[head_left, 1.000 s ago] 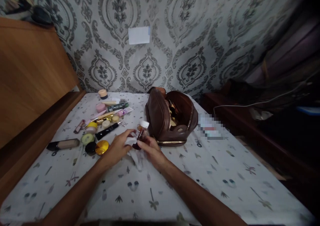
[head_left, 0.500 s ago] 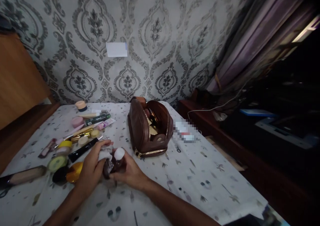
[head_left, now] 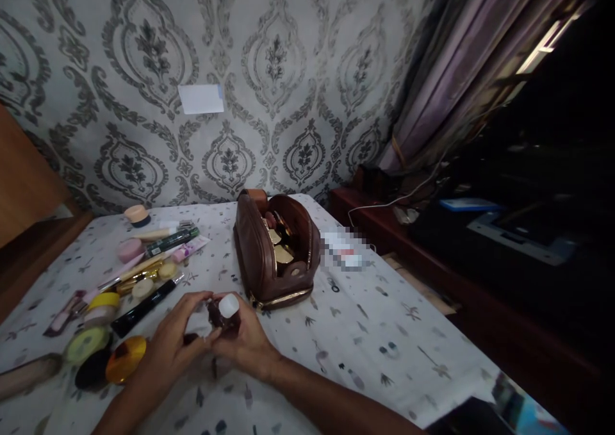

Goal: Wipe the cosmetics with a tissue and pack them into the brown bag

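A small dark bottle with a white cap (head_left: 229,305) is in my right hand (head_left: 252,340), whose fingers wrap round it. My left hand (head_left: 175,336) is closed on a white cloth or tissue (head_left: 198,323), pressed against the bottle's left side. Just beyond both hands stands a brown leather bag (head_left: 259,255), unzipped at the top, with gold and reddish items inside. Left of my left hand lie an orange-gold round compact (head_left: 125,359), a black tube (head_left: 144,308) and a yellow-lidded jar (head_left: 103,303).
More cosmetics lie at the left, among them a pink jar (head_left: 131,250) and a green tube (head_left: 172,241). A blurred packet (head_left: 346,249) lies right of the bag. A wooden cabinet (head_left: 29,179) stands at the left edge.
The view has turned right, so the table and bag appear further left. My hands have come closer together around the bottle, which is still held with the white cloth.
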A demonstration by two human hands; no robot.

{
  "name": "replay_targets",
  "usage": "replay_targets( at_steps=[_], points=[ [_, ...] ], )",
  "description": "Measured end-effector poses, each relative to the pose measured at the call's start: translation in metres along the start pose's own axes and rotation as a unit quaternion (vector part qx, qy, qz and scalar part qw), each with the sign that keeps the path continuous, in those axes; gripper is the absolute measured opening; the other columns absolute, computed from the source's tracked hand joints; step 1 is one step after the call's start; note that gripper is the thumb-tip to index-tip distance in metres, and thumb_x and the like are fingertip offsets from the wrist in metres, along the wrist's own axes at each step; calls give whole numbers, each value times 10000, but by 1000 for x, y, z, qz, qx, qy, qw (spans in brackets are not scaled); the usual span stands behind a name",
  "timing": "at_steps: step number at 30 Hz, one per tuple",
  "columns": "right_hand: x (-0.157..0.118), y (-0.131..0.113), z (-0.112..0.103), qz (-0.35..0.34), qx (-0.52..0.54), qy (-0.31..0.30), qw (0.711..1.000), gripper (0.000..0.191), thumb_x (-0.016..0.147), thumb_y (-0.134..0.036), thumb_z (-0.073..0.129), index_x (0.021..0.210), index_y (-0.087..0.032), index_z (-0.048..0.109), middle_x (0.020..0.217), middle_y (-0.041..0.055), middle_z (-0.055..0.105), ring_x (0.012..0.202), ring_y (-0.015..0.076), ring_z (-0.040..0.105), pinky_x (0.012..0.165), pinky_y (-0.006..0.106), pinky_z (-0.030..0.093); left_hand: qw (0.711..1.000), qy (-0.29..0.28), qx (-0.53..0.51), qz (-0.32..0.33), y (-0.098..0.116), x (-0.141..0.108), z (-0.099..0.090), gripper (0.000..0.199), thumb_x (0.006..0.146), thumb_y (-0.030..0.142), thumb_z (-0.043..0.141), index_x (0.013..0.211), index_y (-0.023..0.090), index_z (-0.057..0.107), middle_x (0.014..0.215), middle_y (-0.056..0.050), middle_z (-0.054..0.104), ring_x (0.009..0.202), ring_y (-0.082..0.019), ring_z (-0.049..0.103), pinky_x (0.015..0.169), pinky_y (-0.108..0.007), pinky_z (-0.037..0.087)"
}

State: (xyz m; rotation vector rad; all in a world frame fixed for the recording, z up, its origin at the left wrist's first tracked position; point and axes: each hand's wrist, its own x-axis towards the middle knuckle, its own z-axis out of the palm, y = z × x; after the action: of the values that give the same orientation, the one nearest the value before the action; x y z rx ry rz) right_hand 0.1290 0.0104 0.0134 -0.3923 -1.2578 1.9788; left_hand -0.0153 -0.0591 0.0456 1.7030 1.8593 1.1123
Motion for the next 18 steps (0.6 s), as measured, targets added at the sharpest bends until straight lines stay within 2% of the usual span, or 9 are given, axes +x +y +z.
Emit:
replay_targets(
  at_steps=[2, 4, 7, 11, 15, 18],
  points=[
    [-1, 1, 1, -16, 16, 10, 1000, 643, 498, -279, 915, 1050, -239, 588, 961, 1, 629, 846, 164, 598, 789, 288, 513, 998, -7, -42, -42, -3, 5, -6, 522, 706, 448, 733, 1163, 218, 627, 1201, -111, 688, 1121, -340, 640, 973, -454, 511],
    [-2, -1, 1, -24, 13, 22, 999, 670, 494, -283, 925, 1071, -247, 587, 1037, 20, 639, 915, 185, 614, 840, 308, 517, 992, -25, -102, -71, -3, 7, -12, 637, 641, 436, 798, 1210, 223, 606, 1233, -108, 678, 1143, -347, 631, 975, -439, 513],
    [-3, -7, 1, -26, -34, 48, 998, 702, 494, -302, 933, 1098, -247, 578, 1056, 29, 644, 936, 202, 621, 834, 320, 526, 975, -41, -183, -114, 3, 7, -16, 724, 625, 413, 826, 1269, 210, 563, 1243, -113, 671, 1128, -330, 641, 971, -404, 516],
    [-3, -15, -2, -46, -92, 55, 993, 702, 527, -353, 921, 1128, -234, 580, 1020, 30, 649, 922, 203, 615, 827, 326, 522, 947, -21, -265, -179, 17, 6, -11, 740, 638, 460, 822, 1269, 178, 558, 1243, -126, 673, 1156, -331, 627, 959, -393, 522],
    [-4, -15, -5, -50, -86, 32, 995, 666, 640, -449, 852, 1196, -229, 558, 1058, 41, 650, 939, 200, 619, 849, 334, 513, 901, -24, -334, -276, 27, 3, -7, 863, 563, 501, 854, 1301, 185, 538, 1096, -104, 722, 957, -307, 695, 734, -360, 580],
    [-5, -16, -7, -50, -84, 21, 995, 657, 755, -538, 747, 1289, -227, 523, 1136, 61, 633, 1026, 212, 612, 887, 338, 507, 896, -22, -323, -304, 25, 1, -5, 872, 548, 529, 852, 1301, 206, 553, 902, -44, 732, 728, -229, 683, 523, -263, 515]
  ],
)
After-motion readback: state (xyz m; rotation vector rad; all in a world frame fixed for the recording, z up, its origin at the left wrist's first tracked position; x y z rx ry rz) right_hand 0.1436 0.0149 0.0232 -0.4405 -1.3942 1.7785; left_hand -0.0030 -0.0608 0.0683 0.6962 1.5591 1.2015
